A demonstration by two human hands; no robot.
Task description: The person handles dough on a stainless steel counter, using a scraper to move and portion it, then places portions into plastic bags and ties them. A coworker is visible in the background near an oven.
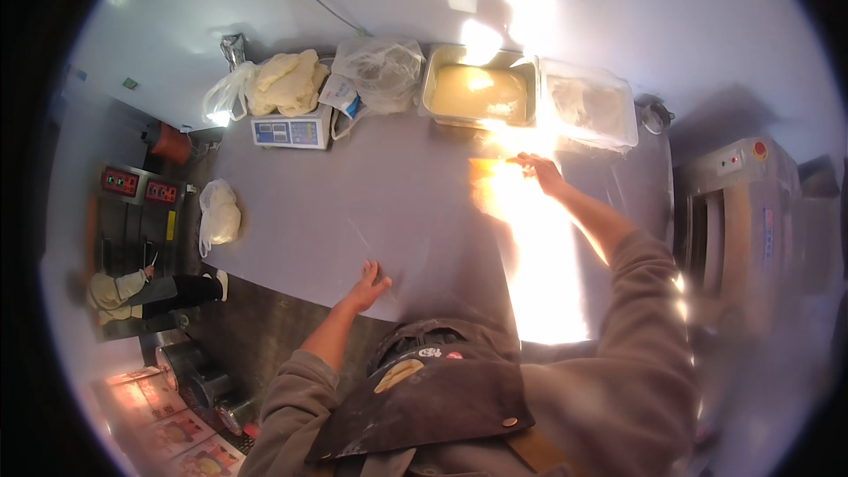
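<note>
My right hand (537,172) reaches over the far right of the grey table (371,203), fingers closed on a flat orange scraper (488,168). Strong sunlight washes out part of the scraper, so its outline is hard to read. Just beyond that hand stands a metal pan (430,88) with a pale, smooth mass in it. My left hand (367,287) is at the table's near edge, fingers apart and holding nothing.
Along the back are a digital scale (291,132) bearing bagged pale dough (287,84), a clear plastic bag (380,71) and a translucent tub (625,119). A white bag (219,215) lies at left. A machine (742,203) stands right; another person (124,291) is far left.
</note>
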